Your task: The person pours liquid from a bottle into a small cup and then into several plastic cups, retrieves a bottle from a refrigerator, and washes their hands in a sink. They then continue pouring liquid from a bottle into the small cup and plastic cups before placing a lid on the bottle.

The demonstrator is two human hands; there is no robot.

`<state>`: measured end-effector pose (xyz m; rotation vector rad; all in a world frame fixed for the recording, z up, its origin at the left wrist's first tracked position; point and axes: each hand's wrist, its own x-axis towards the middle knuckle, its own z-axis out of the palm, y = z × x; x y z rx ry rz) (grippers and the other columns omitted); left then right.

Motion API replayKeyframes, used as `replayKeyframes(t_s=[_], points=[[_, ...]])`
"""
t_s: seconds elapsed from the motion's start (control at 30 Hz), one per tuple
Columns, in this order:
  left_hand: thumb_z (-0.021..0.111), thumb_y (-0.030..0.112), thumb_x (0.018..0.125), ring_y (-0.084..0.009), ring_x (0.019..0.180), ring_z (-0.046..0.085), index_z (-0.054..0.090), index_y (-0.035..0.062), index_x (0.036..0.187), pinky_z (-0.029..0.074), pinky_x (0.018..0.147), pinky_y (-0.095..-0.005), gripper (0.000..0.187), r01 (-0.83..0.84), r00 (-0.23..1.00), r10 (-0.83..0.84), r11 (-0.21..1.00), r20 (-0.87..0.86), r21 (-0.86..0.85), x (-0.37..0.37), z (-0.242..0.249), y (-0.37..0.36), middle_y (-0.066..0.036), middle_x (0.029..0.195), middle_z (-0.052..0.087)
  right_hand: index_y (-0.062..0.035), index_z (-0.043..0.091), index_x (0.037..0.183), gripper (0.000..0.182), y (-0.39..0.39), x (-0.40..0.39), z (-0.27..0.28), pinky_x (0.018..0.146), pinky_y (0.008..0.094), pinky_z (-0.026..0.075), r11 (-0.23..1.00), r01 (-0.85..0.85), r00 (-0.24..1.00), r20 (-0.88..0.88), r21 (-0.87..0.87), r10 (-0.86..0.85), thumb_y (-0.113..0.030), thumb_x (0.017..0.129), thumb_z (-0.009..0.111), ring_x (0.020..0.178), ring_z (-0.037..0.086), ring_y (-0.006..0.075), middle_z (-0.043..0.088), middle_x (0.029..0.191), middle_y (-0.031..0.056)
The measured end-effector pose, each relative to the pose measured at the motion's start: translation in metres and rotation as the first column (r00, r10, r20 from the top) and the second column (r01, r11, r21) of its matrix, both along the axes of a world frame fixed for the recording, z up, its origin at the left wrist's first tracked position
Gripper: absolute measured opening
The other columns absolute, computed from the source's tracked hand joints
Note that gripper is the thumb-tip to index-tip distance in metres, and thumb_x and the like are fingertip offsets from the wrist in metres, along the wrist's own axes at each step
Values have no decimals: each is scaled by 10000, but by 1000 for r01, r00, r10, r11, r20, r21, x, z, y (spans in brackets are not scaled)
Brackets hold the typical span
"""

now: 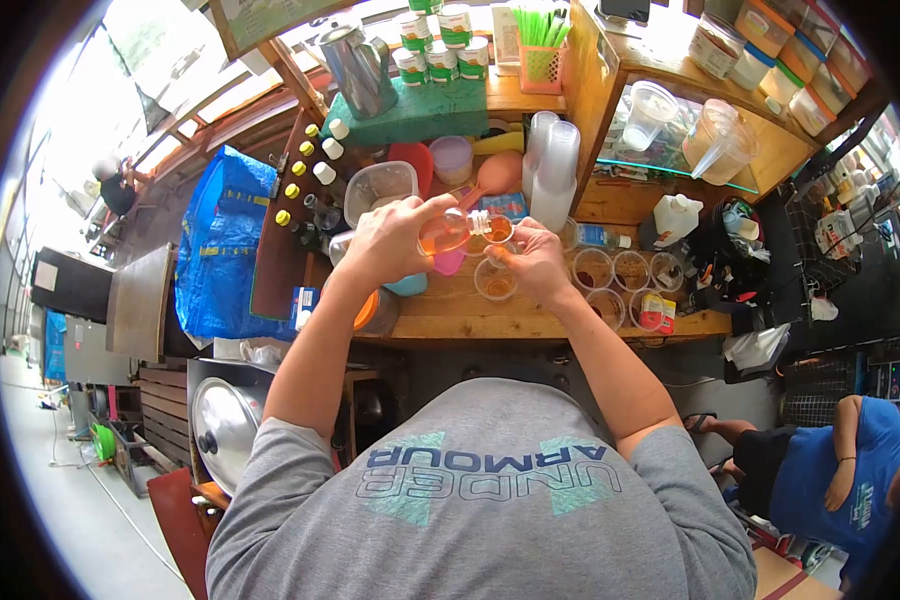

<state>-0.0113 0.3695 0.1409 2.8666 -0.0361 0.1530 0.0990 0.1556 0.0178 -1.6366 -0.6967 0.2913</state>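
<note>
My left hand (392,238) is closed around a clear bottle (444,238) of orange liquid. The bottle lies tilted on its side, its mouth at the rim of a small clear cup (498,230). Fingers of my right hand (538,262) pinch that cup, which shows orange inside. Just below the hands a clear plastic cup (496,282) stands on the wooden counter (450,322). Right of my right hand, several more clear cups (592,268) stand grouped, some with dark contents at the bottom.
Tall stacks of plastic cups (556,175) rise behind my right hand. A clear tub (381,190) and several capped bottles (306,148) are at the left. Cans (443,62) and a metal pitcher (358,72) stand at the back. A person in a blue shirt (838,480) is at lower right.
</note>
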Motion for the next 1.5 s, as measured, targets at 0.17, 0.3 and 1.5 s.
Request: replayKeyframes(t_s=[0.17,0.3,1.5], points=[[818,100,660,-364,1067,709,591,186,1425,575,933,-429,803,-19,998,35,967,60,-255,-4,-38,5,-146,1230,726,-103,826,1106,310,6,-4,-19,766,305,455,996,9,995,-96,89,0,-183,815,897,817,517,129,563,878,-21],[821,146,699,-328,909,730,599,194,1412,580,844,-403,749,-30,993,84,868,86,-495,-5,-75,6,-158,1062,744,-92,822,1099,290,3,-7,-23,783,289,461,984,30,993,-120,174,-9,-170,829,895,849,527,106,582,934,-33],[832,76,687,-215,796,700,558,198,1464,599,766,-340,833,-75,975,199,709,96,-701,-109,-137,26,-96,1191,724,-176,823,1061,212,43,61,1,1043,441,422,80,597,649,539,-798,537,-202,897,692,1262,572,202,665,1236,11]])
